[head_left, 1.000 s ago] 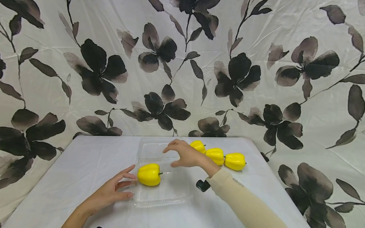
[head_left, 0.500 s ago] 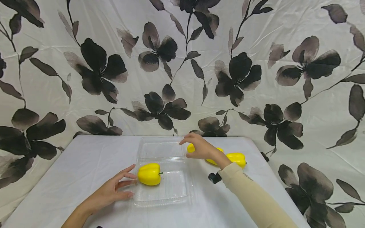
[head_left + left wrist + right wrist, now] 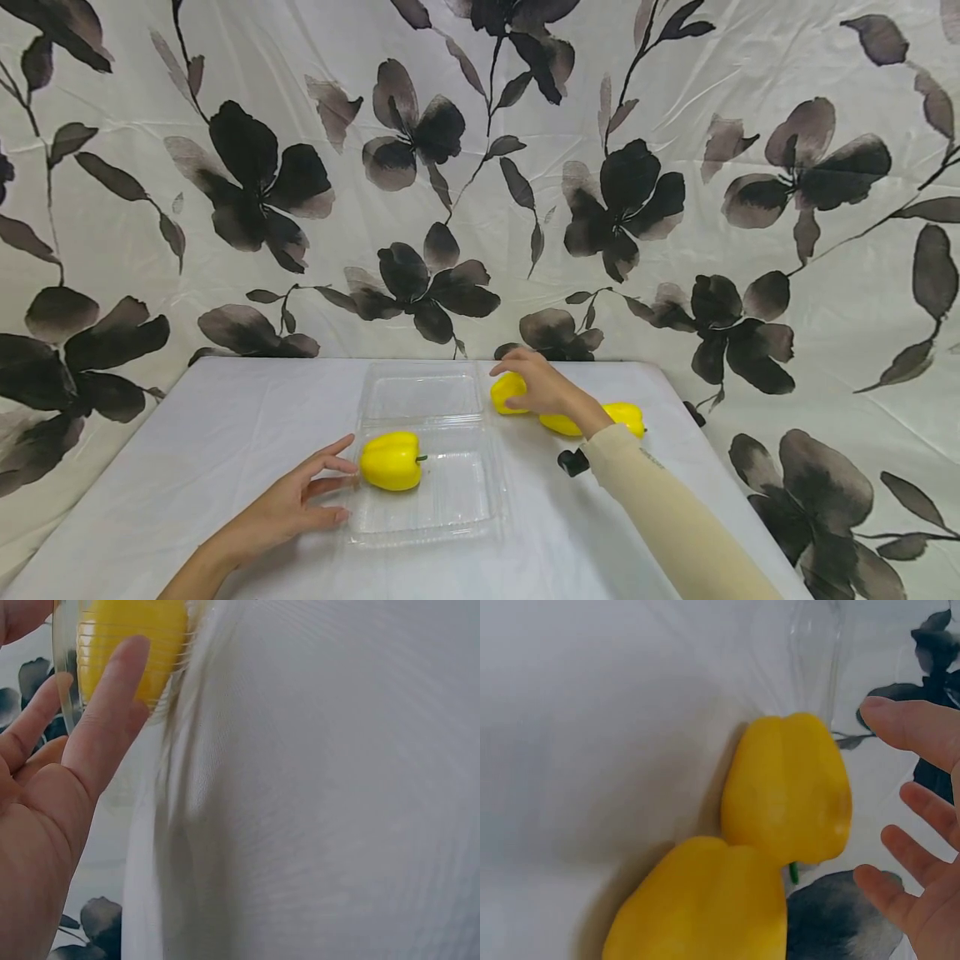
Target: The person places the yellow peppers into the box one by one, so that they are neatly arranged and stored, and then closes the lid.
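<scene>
A clear plastic clamshell box [image 3: 457, 500] lies unfolded on the white table, its lid half [image 3: 423, 393] toward the back. One yellow bell pepper [image 3: 390, 462] lies on its side in the left of the near half, green stem pointing right. My left hand [image 3: 281, 504] has its fingers spread at the box's left wall; the left wrist view shows the pepper through that ribbed wall. My right hand [image 3: 546, 385] reaches over the farthest loose bell pepper [image 3: 506, 395]. In the right wrist view its fingers [image 3: 911, 727] are spread beside that pepper, apart from it.
Another two yellow bell peppers, one partly hidden under the right wrist [image 3: 558, 425] and one at the right [image 3: 630, 415], lie in a row with the farthest one. A floral cloth [image 3: 420, 167] hangs behind the table's back edge. A small black device [image 3: 573, 462] sits at the right wrist.
My right hand has moved from above the box to the right and back, reaching the farthest loose pepper. My left hand and the pepper in the box have stayed in place.
</scene>
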Demonstrator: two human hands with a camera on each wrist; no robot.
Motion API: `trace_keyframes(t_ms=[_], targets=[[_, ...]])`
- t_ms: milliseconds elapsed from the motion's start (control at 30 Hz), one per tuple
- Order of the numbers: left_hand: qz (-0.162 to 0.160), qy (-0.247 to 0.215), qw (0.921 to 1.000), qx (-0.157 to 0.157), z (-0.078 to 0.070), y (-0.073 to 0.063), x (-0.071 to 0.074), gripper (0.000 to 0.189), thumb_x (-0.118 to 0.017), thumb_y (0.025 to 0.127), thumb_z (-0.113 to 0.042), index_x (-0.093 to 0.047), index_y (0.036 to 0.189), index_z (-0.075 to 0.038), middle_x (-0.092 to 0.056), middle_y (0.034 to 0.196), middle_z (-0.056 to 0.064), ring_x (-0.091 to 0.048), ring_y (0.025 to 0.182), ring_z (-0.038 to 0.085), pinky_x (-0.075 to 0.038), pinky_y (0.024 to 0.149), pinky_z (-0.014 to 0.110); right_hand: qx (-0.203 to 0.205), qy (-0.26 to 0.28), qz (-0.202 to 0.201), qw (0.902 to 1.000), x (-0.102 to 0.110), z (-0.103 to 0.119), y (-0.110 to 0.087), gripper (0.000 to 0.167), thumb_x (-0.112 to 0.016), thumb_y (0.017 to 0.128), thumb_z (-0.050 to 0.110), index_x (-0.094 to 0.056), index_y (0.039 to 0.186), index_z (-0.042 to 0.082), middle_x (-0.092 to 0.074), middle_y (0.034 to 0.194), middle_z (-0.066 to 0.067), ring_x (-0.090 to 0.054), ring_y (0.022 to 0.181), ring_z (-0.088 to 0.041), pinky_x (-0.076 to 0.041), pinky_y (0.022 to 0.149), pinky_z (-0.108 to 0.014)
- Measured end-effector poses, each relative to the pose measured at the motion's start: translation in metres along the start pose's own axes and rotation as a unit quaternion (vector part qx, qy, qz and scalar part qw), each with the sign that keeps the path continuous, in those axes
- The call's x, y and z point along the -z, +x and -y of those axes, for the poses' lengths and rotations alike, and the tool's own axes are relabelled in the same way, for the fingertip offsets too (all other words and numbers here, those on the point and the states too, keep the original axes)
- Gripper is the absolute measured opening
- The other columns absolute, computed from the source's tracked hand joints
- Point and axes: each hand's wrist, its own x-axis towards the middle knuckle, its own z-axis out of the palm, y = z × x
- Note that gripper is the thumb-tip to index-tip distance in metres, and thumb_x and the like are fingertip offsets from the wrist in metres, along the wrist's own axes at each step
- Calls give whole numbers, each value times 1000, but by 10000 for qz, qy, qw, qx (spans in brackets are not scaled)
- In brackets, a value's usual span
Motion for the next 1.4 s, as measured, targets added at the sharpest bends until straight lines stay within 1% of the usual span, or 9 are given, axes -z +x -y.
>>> trace_keyframes(t_ms=[233,467,567,767,967,1133,1233,1367,1400], targets=[[-14,-4,10000,-7,0,0,-1,55,-82,94,-17,-54,141,-6,-5,179,13,-45,146,51,-49,109,22,-188,20,45,9998,-3,-13,2,47,-83,92,6,-70,137,13,-53,150,-15,-43,142,-40,-37,123,-57],[-21,4,10000,6,-1,1,-1,56,-82,94,-17,-54,141,-6,-5,179,13,-46,146,50,-48,107,17,-462,113,175,9987,-5,-29,2,48,-83,92,7,-70,137,13,-53,150,-13,-42,142,-39,-37,122,-58],[-27,41,10000,24,-1,1,-1,56,-82,95,-17,-54,141,-6,-5,179,13,-47,145,50,-49,107,19,-495,89,185,9986,-7,-35,2,47,-84,91,7,-71,135,14,-53,149,-13,-43,142,-39,-39,121,-58],[-43,122,9999,94,-2,1,-1,56,-82,95,-19,-54,141,-7,-5,179,12,-46,146,49,-52,110,35,-609,253,188,9976,-10,-46,1,47,-84,91,7,-71,136,17,-52,150,-10,-44,143,-35,-39,121,-57],[-11,67,10000,51,-2,0,-1,56,-82,95,-18,-53,141,-6,-4,179,13,-46,146,50,-51,111,31,-606,377,199,9972,-10,-52,0,46,-83,92,7,-71,135,17,-51,151,-10,-49,141,-34,-42,120,-56],[-2,82,10000,24,-1,0,-1,56,-82,95,-18,-53,142,-6,-4,179,13,-45,146,50,-50,113,40,-464,377,239,9979,-12,-55,1,45,-82,91,5,-72,134,16,-52,152,-12,-49,141,-35,-41,121,-57],[-11,98,10000,7,-1,0,-1,56,-82,95,-18,-53,142,-7,-5,179,12,-45,146,50,-51,112,37,-400,412,256,9980,-14,-56,3,45,-81,91,3,-72,133,15,-53,151,-12,-49,140,-35,-40,121,-56],[-23,67,10000,5,-1,-1,-1,56,-82,95,-18,-53,142,-7,-5,179,12,-45,146,50,-50,110,26,-386,423,278,9980,-16,-56,5,44,-80,91,1,-73,132,16,-55,148,-11,-51,138,-33,-41,121,-55],[-22,51,10000,12,-1,-1,-1,56,-82,95,-18,-53,142,-7,-5,179,12,-45,146,50,-50,110,25,-389,410,274,9980,-16,-56,6,44,-80,91,1,-73,131,16,-55,148,-11,-51,137,-33,-42,121,-54]])
